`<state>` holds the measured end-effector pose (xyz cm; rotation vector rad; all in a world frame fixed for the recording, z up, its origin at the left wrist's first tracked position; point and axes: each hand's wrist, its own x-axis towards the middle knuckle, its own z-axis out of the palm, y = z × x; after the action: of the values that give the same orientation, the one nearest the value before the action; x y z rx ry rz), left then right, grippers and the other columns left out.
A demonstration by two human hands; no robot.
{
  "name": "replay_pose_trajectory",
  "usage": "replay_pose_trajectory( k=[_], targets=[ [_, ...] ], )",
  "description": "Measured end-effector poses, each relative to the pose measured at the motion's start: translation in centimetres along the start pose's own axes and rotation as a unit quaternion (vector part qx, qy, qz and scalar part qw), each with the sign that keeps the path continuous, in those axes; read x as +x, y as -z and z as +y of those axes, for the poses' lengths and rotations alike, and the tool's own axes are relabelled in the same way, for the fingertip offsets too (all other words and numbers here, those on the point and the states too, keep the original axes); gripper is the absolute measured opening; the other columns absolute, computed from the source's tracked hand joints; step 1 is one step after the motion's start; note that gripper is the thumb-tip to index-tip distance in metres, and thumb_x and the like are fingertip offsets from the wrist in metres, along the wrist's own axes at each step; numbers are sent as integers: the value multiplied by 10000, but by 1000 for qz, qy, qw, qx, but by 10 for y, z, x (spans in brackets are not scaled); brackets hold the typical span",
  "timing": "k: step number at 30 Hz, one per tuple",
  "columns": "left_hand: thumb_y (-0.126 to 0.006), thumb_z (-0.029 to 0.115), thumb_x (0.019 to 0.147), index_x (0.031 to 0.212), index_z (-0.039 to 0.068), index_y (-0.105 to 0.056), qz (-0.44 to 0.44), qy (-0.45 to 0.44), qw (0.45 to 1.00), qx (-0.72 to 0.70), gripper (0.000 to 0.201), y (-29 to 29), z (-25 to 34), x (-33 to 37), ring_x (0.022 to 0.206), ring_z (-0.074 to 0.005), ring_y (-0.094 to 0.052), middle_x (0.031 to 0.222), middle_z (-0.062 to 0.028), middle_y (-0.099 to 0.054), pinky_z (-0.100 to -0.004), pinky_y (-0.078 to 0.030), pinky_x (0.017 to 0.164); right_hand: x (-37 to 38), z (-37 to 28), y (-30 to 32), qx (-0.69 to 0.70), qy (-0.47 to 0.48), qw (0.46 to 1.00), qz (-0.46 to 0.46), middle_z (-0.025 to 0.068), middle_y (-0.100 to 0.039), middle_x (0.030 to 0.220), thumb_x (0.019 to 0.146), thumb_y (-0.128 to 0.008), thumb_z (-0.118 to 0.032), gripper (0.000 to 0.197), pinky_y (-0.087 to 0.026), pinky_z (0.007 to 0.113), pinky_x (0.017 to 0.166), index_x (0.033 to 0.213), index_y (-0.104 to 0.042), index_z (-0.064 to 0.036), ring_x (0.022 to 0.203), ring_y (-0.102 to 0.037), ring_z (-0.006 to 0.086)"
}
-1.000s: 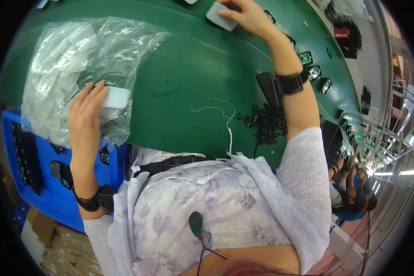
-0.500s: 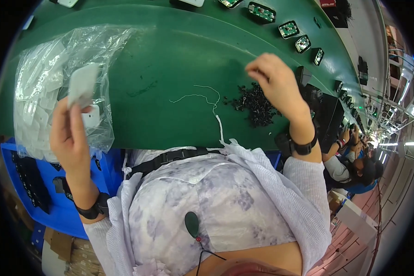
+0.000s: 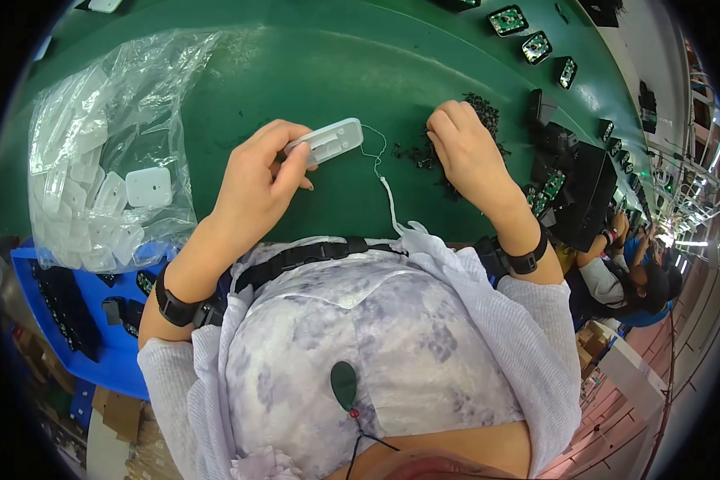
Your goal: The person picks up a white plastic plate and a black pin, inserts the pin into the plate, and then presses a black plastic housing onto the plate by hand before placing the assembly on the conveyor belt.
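My left hand (image 3: 264,172) pinches a white plastic cover (image 3: 328,142) by its left end, holding it tilted above the table with its ribbed inner side showing. My right hand (image 3: 462,144) is at the pile of small black parts (image 3: 482,114), its fingers pressed together at the pile's left edge. Whatever may be between those fingertips is hidden. Left of my left hand, a clear plastic bag (image 3: 180,104) holds many more white covers (image 3: 149,187). A white drawstring (image 3: 389,200) with frayed threads lies on the table between my hands.
Open black housings with green circuit boards (image 3: 537,48) line the far right of the green table (image 3: 312,72). Black boxes (image 3: 572,188) stand right of my right hand. A blue bin (image 3: 96,360) with black parts sits at lower left. Other people work at far right.
My left hand has brought the white cover from over the bag rightward to the middle of the table, turning it. My right hand has moved down onto the black parts.
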<state>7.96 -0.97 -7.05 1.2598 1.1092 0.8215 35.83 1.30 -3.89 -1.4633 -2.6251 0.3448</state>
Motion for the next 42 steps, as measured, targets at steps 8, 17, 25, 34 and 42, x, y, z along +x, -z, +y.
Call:
replay_pose_trajectory(
  k=[8,17,25,34,42],
  targets=[
    [-484,46,959,1084,16,-606,-10,53,995,-88,177,4,10,-1,622,-89,-604,794,-64,-630,-221,-497,543,14,-2,9,150,-75,985,46,90,-560,939,864,-592,10,162,-449,268,725,1016,-646,5,811,-544,197],
    [-589,49,917,1050,29,-606,-13,63,989,-134,135,2,15,-3,589,-75,-590,766,-46,-625,-213,-466,483,44,-67,-7,560,-123,819,21,53,-558,993,889,-590,37,199,-466,218,726,1086,-622,33,850,-551,103],
    [-635,39,877,1019,33,-598,33,1,998,-46,147,-1,20,-4,562,-108,-597,789,-65,-622,-234,-463,479,50,-82,-19,648,-125,748,62,79,-575,949,864,-637,47,78,-492,237,742,936,-609,38,870,-584,130],
    [-635,9,855,962,-4,-604,89,-117,988,48,112,2,15,-4,531,-160,-588,819,-91,-613,-272,-472,483,49,-92,-16,624,-153,765,50,56,-579,963,875,-643,19,84,-476,222,763,954,-618,22,877,-575,105],
    [-614,-3,867,988,-4,-601,63,-98,993,30,122,1,15,-6,553,-148,-603,820,-91,-609,-259,-483,490,48,-86,-16,460,-88,881,74,27,-585,889,848,-672,7,90,-439,203,687,922,-622,-4,776,-532,76]
  ],
)
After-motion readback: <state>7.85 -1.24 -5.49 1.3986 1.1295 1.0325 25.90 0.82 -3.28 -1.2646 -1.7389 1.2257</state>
